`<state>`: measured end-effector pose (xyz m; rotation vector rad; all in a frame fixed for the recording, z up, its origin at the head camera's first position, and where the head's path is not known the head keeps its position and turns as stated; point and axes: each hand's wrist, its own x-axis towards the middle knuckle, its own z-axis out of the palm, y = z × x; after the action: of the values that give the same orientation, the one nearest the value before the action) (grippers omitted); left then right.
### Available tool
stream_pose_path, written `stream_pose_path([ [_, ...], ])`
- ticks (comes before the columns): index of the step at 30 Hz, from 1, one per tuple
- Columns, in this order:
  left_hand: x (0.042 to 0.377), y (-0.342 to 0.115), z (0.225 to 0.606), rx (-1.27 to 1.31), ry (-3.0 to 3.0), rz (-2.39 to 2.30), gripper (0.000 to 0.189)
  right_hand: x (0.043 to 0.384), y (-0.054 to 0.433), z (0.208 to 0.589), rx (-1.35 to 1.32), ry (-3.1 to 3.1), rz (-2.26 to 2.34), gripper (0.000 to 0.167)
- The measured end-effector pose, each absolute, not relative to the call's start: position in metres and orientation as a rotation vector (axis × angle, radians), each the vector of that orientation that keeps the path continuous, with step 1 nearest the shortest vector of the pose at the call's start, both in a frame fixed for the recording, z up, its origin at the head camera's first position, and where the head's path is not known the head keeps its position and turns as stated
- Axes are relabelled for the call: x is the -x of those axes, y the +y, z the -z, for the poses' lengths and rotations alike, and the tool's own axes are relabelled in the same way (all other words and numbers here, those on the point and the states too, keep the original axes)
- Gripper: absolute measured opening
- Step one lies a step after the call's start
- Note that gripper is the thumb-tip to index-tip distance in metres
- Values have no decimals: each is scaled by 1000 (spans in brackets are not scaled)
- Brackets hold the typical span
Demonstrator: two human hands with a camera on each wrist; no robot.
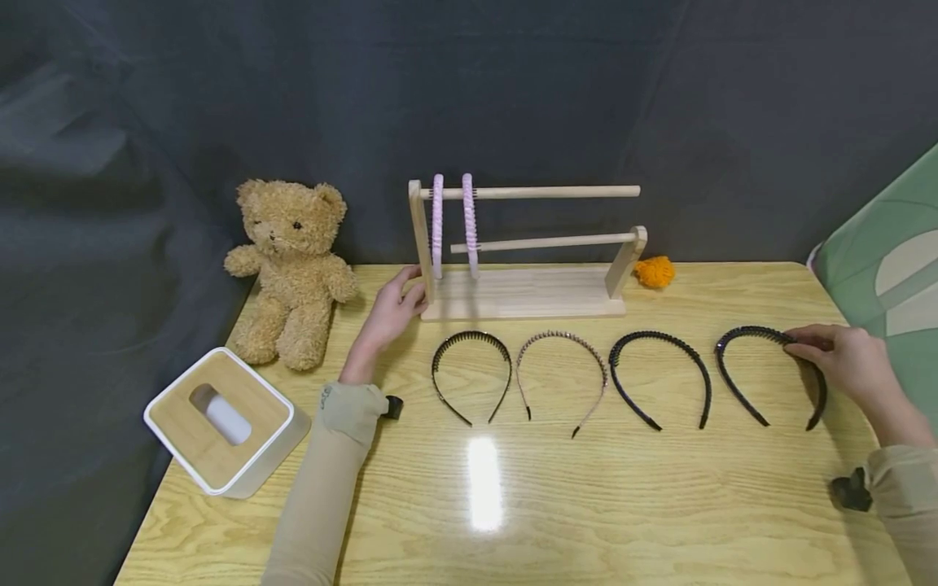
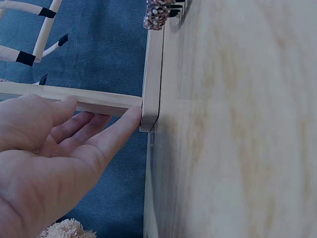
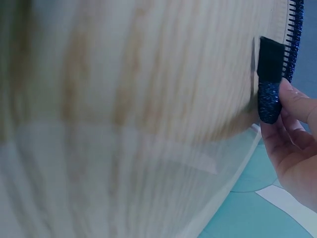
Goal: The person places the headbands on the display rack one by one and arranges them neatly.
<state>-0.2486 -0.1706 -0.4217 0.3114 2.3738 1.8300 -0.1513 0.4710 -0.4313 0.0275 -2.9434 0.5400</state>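
My left hand [image 1: 392, 309] is at the left end of a wooden headband rack [image 1: 523, 293], its thumb and fingers gripping the upright [image 2: 109, 99] low down by the base. Two lilac headbands [image 1: 469, 220] hang on the rack's rods near that upright. Far to the right, my right hand [image 1: 850, 362] pinches a dark, glittery toothed headband [image 1: 735, 389] on its right side, between thumb and fingers. In the right wrist view, the dark blue glittery band [image 3: 269, 101] shows at the fingertips. Left of it lie a black headband [image 1: 699, 370], a brownish beaded headband [image 1: 563, 334] and a thin black headband [image 1: 472, 335].
A teddy bear [image 1: 286, 277] sits at the back left of the table [image 1: 623, 505]. In front of it stands a white tissue box [image 1: 274, 460] with a wooden lid. An orange fuzzy object [image 1: 655, 272] lies right of the rack, and a dark cloth [image 1: 542, 89] hangs behind.
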Motion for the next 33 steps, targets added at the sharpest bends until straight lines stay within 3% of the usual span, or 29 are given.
stream_pose_path([
  [33,248,-170,422,-321,2363,-1840,44,140,457,402,67,-2823,-682,21],
])
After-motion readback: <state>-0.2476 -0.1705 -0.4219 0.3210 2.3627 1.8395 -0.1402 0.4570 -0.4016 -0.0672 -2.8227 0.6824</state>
